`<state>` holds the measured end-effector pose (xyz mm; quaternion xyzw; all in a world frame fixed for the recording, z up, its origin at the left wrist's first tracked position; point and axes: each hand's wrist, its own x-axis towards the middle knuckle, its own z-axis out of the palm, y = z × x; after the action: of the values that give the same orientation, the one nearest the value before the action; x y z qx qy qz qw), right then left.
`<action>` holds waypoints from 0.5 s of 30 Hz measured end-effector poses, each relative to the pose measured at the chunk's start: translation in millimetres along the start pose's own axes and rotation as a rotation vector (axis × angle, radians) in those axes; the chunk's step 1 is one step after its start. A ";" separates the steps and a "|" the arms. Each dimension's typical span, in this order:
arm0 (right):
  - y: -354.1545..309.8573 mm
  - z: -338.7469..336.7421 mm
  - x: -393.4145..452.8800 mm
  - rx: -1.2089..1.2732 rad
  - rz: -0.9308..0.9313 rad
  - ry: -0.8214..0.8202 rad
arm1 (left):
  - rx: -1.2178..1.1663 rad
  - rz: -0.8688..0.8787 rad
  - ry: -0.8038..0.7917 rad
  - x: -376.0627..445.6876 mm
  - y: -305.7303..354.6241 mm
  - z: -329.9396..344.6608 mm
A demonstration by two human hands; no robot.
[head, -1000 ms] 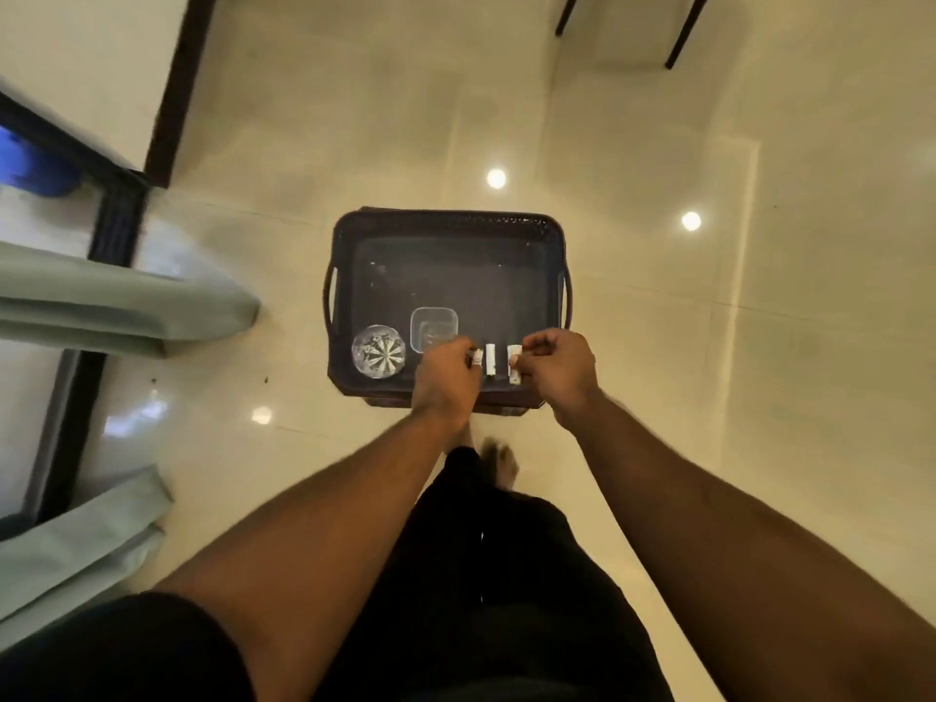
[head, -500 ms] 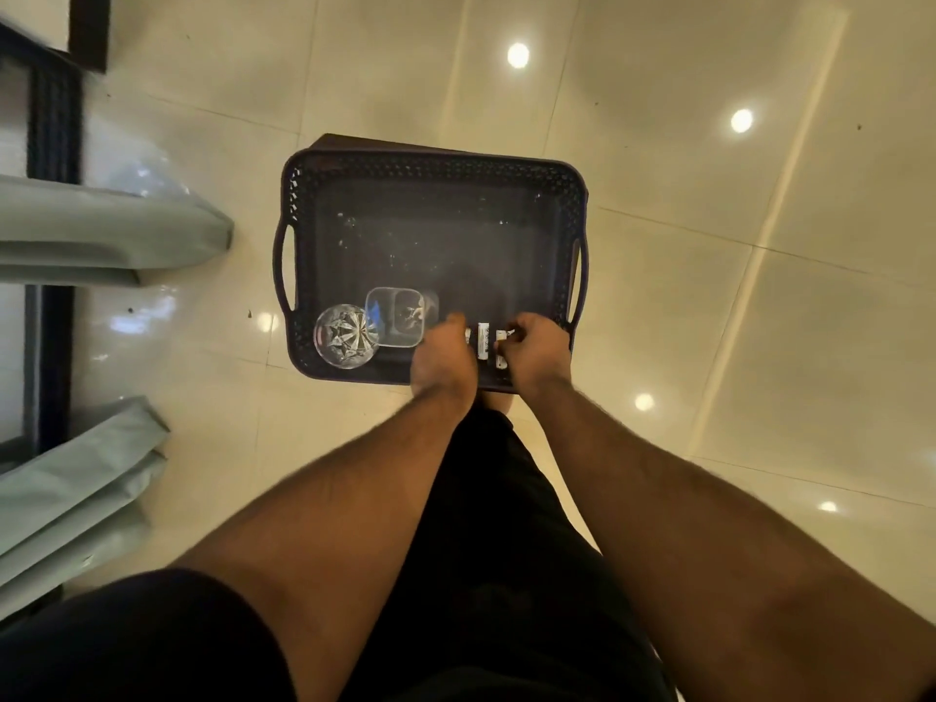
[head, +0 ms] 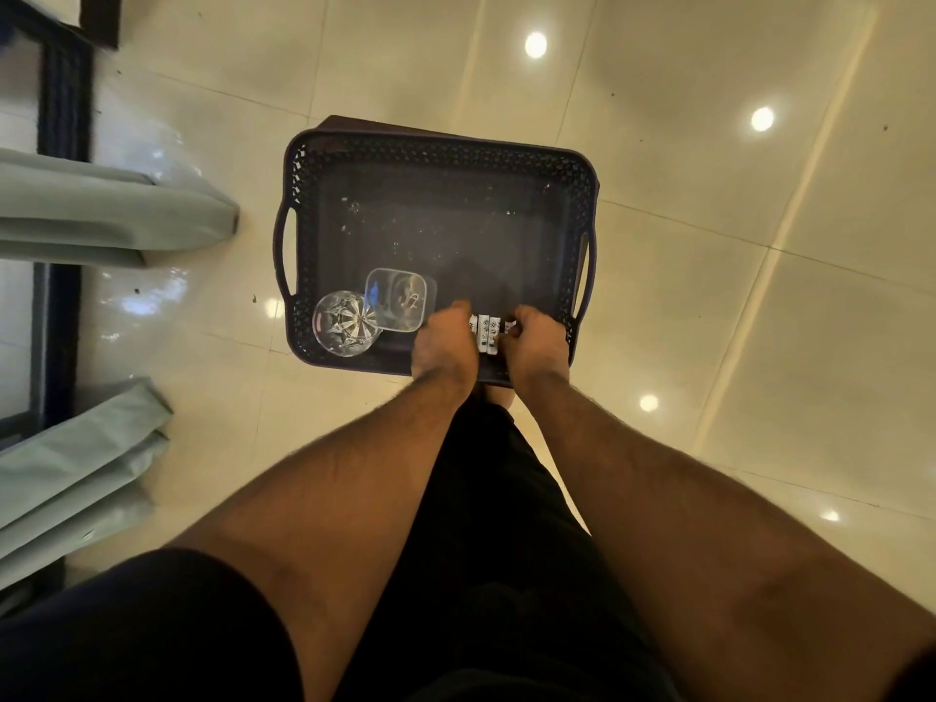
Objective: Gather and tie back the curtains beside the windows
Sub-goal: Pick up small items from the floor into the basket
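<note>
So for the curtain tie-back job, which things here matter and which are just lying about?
Job:
curtains
left hand
right hand
small white pieces both hands are fingering, possibly ties, hard to tell

Lying about:
basket
cut glass
clear plastic box

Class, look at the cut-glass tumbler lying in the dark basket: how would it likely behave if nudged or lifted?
The cut-glass tumbler seems to lie on its side, so a nudge would probably roll it toward the clear square container it touches. Its thick faceted glass suggests it is heavy for its size. It is likely breakable if knocked against the basket wall.
</note>
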<state>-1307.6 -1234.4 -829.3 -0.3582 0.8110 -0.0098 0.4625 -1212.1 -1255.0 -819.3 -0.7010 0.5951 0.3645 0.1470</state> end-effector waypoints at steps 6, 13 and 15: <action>-8.2 -17.5 -32.2 -0.063 -0.096 0.020 | -0.007 0.009 0.050 -45.2 -1.4 -22.4; -29.0 -10.2 -110.1 -0.215 -0.319 0.026 | -0.129 -0.037 0.147 -113.7 -39.2 -37.0; -31.4 3.3 -130.8 -0.254 -0.381 0.014 | -0.168 -0.071 0.165 -131.1 -57.2 -36.4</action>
<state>-1245.8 -1179.5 -723.1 -0.5601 0.7266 0.0027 0.3980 -1149.4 -1168.9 -717.3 -0.7589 0.5474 0.3491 0.0510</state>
